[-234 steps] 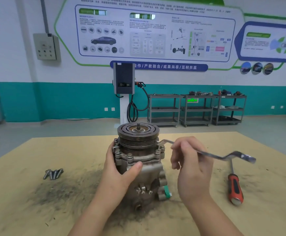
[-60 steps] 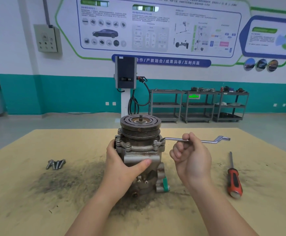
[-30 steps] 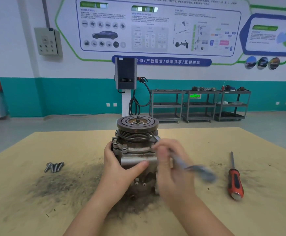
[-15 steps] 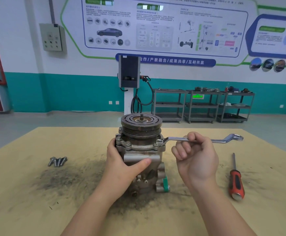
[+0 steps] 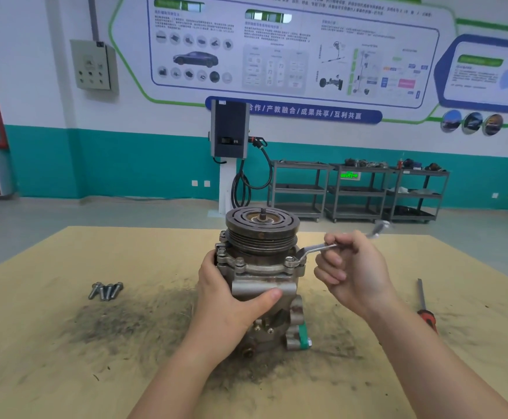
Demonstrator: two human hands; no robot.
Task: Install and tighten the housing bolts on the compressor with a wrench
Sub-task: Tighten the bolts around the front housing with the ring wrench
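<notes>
the compressor [image 5: 261, 276] sits upright in the middle of the frame on the tan table [image 5: 50, 343], pulley end up, right on a smear of dark grit. the wrench [image 5: 316, 247] has its ring end down on a housing bolt [image 5: 299, 261] at the right side of the flange, and the handle runs off toward the upper right (the far end is blurred). the right hand [image 5: 352, 273] has its fingers curled around the wrench handle, just right of the compressor. the left hand [image 5: 231, 297] grips the compressor body from the left side, thumb pressed across the front face, fingers wrapped round the back where i can't see them. another bolt [image 5: 289, 260] is seated on the front of the flange.

left of center, a little cluster of loose bolts [image 5: 106, 290] lies on the table, well apart from the compressor. at the right edge, a red-handled screwdriver [image 5: 425, 306] lies partly behind the right forearm. in the background there's a wall charger [image 5: 230, 128] on a post and grey shelf carts [image 5: 358, 192] along the teal wall.
</notes>
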